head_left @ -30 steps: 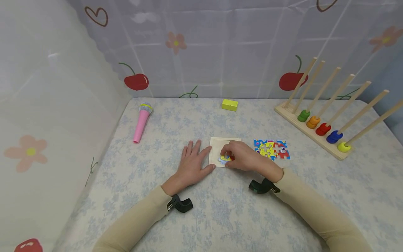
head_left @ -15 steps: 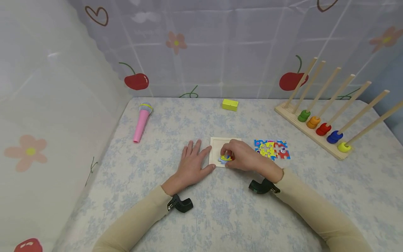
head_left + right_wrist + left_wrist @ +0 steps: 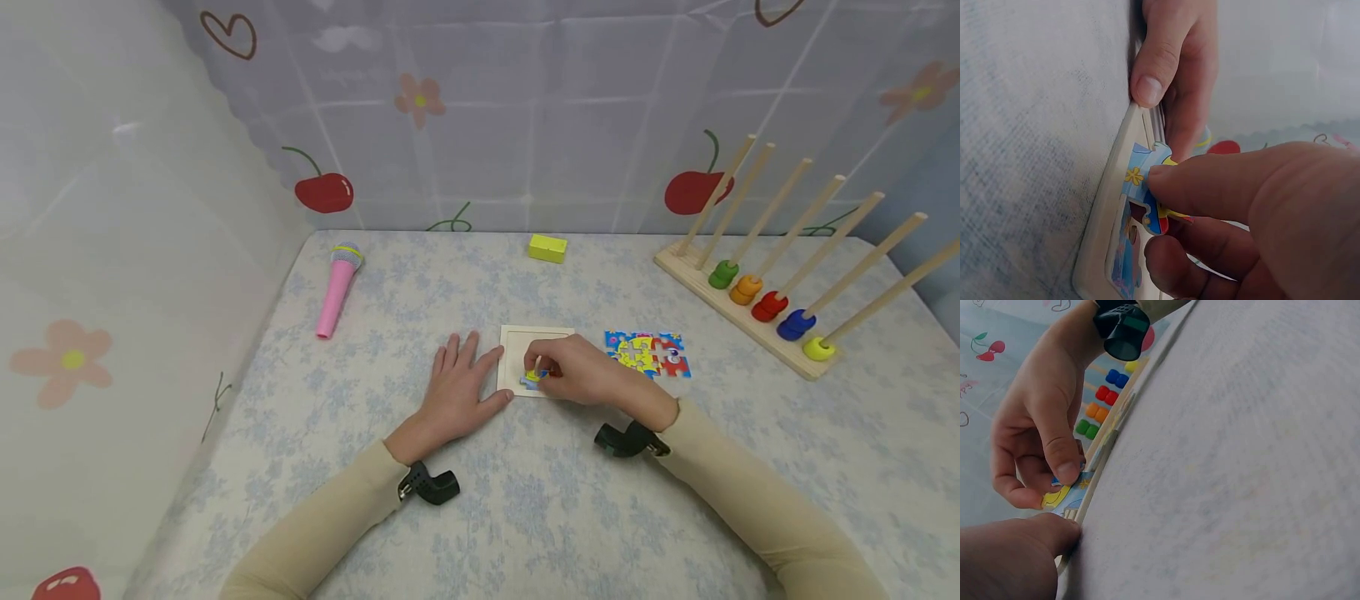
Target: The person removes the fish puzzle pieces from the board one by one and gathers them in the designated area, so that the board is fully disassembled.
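A pale wooden puzzle tray (image 3: pixel 517 337) lies in front of me on the table. My left hand (image 3: pixel 450 396) rests flat beside it, fingers spread, its thumb and index finger touching the tray's left edge. Over the tray's lower part, my right hand (image 3: pixel 581 371) pinches a blue, yellow and red puzzle piece (image 3: pixel 1135 178) between thumb and fingers. The piece is tilted in the right wrist view; whether it is joined to another I cannot tell. More puzzle pieces (image 3: pixel 1127 265) show lower in that view, inside the tray's edge. The right hand hides much of the tray from above.
To the right lies a partly joined puzzle section (image 3: pixel 671 367). Farther right stands a wooden peg rack (image 3: pixel 720 304) with coloured beads and tall rods. A yellow block (image 3: pixel 547 248) sits at the back, and a pink toy microphone (image 3: pixel 336 296) at the back left.
The right hand's thumb and fingers have shifted slightly, covering the red part of the piece seen from above. My left hand stays in place.
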Motion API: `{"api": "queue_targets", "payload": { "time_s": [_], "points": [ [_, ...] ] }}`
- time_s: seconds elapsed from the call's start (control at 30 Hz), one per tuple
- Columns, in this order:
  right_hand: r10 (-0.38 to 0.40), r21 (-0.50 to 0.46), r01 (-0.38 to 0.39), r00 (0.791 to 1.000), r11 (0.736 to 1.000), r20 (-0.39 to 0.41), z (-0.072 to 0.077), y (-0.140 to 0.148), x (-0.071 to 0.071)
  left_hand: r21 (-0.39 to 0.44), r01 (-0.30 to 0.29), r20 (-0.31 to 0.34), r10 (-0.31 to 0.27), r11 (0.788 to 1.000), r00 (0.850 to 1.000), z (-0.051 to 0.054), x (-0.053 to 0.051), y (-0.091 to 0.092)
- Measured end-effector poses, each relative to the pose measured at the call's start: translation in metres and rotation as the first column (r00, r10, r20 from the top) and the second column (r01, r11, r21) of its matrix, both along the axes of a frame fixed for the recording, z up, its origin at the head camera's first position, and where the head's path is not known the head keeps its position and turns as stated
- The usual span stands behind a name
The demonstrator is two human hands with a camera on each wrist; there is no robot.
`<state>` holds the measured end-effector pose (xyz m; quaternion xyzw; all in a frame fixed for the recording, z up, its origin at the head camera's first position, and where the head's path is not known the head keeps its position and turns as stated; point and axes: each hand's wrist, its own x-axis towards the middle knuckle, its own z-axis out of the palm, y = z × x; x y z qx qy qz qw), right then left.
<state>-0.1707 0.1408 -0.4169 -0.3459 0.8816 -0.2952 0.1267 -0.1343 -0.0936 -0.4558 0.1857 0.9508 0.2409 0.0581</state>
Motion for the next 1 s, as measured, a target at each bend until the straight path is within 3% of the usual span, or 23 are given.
{"api": "queue_targets", "payload": {
  "time_s": [0.43, 0.6, 0.87, 1.0],
  "points": [
    [0.021, 0.004, -0.021, 1.0, 1.0, 0.021, 0.004, 0.001, -0.001, 0.007, 0.004, -0.006, -0.004, 1.0, 1.0, 0.002, 0.001, 0.0],
    [-0.035, 0.005, 0.035, 0.999, 0.999, 0.041, 0.014, 0.005, -0.002, 0.0, 0.002, -0.006, -0.002, 1.0, 1.0, 0.004, 0.001, 0.001],
    [-0.128, 0.0, 0.128, 0.99, 0.992, -0.056, 0.03, 0.046, 0.0, 0.01, 0.008, -0.003, -0.008, 1.0, 1.0, 0.003, 0.001, 0.002],
    [-0.185, 0.041, 0.188, 0.981, 0.981, -0.06, 0.035, 0.075, 0.006, 0.019, 0.001, -0.011, -0.001, 1.0, 1.0, 0.001, 0.002, 0.001]
  ]
}}
